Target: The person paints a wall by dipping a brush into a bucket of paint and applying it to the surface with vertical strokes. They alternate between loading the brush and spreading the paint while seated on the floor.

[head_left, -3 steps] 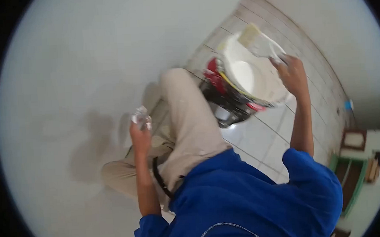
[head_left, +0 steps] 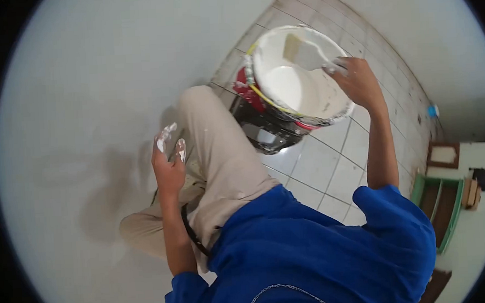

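My right hand (head_left: 355,82) is closed around a wide paintbrush (head_left: 291,47), its fingers smeared white. The pale yellowish bristles are over the inside of a white bucket (head_left: 261,68), near its far wall. White paint (head_left: 287,87) covers part of the bucket's bottom. Held out in front of the pale wall, my left hand (head_left: 169,169) holds nothing. Its thumb and fingers are apart, with white paint on their tips.
Beneath the paint bucket is a dark, shiny container (head_left: 266,131), on white floor tiles (head_left: 323,169). The pale wall (head_left: 75,105) fills the left side. My bent knee (head_left: 199,101) is close to the bucket. A green-framed shelf (head_left: 440,209) stands at the right.
The paintbrush has gone from above the bucket's rim down into its mouth. My left fingers have spread further apart. The bucket and floor sit further left in view.
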`<state>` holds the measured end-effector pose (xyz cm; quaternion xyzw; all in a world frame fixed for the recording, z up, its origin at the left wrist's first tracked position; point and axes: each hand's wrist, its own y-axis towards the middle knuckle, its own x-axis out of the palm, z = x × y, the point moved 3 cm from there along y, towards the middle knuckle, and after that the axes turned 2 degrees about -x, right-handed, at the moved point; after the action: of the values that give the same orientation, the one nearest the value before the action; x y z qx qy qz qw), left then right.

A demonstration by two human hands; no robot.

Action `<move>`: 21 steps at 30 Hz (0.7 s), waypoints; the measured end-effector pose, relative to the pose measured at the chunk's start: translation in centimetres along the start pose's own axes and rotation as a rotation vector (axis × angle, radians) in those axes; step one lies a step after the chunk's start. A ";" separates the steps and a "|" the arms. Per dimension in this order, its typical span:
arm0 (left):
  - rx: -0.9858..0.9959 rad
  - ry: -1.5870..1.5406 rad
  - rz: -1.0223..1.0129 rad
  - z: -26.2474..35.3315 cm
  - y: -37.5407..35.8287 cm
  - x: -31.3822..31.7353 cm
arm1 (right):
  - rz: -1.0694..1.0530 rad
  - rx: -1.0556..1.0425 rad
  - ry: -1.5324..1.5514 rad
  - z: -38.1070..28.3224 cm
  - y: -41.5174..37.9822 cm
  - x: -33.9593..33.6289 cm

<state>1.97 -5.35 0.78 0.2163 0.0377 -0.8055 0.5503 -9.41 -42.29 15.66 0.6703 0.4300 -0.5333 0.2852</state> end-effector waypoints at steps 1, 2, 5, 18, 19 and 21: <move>0.083 0.055 -0.064 2.0 0.9 1.1 | -0.042 -0.009 -0.039 0.9 0.3 0.1; 0.170 0.112 -0.124 3.9 1.5 2.3 | -0.083 -0.021 -0.074 1.7 0.6 0.4; 0.283 0.117 -0.287 5.1 2.0 8.9 | -0.177 -0.036 -0.228 5.7 2.4 7.0; 0.549 0.301 -0.506 10.7 2.3 15.9 | -0.555 -0.312 -0.486 7.2 7.1 13.0; 0.558 0.317 -0.515 10.6 2.3 15.9 | -0.551 -0.317 -0.474 7.1 7.1 12.7; 0.579 0.305 -0.513 10.6 2.3 15.9 | -0.498 -0.247 -0.424 7.8 6.6 11.1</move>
<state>-4.01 -23.24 4.56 0.4627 -0.0567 -0.8526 0.2362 -6.60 -48.86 2.42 0.3796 0.5728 -0.6580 0.3081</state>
